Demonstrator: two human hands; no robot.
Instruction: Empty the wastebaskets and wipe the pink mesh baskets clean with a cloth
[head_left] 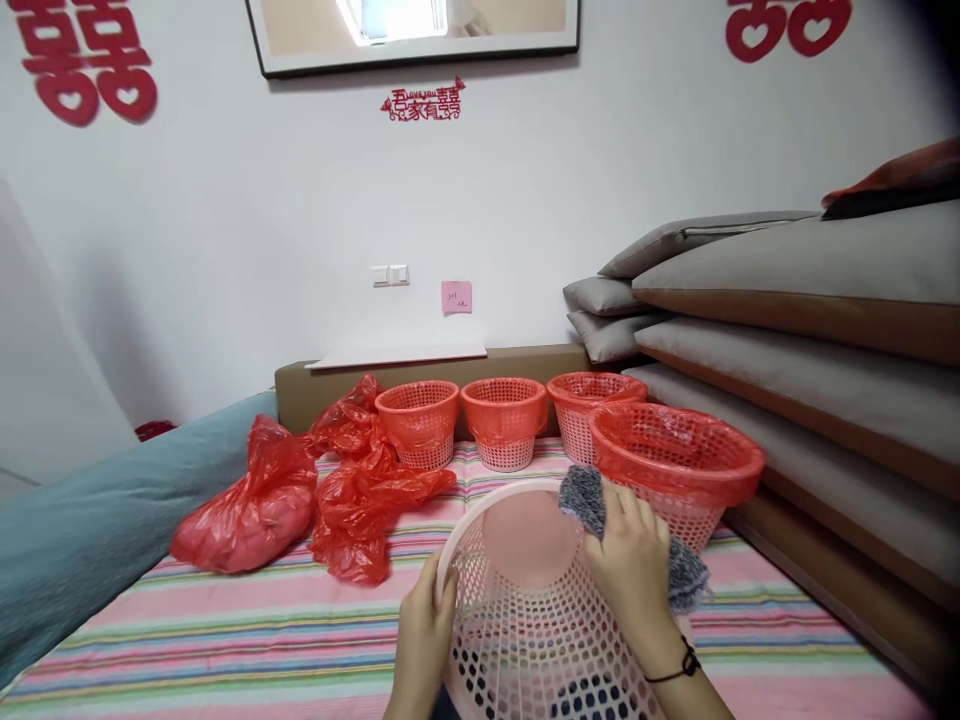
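A pale pink perforated plastic basket (pixel 529 620) is tilted on its side at the bottom centre, its opening toward the camera. My left hand (pixel 429 625) grips its left rim, thumb inside. Bunched under the fingers of my right hand (pixel 634 555) is a dark grey cloth (pixel 585 497), pressed at the basket's upper right rim; part of it hangs out to the right. Just behind stands a basket lined with a red bag (pixel 675 470). Farther back are more red-lined baskets, among them a middle one (pixel 504 420).
A filled red plastic bag (pixel 251 510) and crumpled red bags (pixel 367 510) lie at the left on the striped cloth (pixel 247 640). Stacked grey cushions (pixel 810 370) line the right side. A blue-green padded edge (pixel 135 490) runs along the left.
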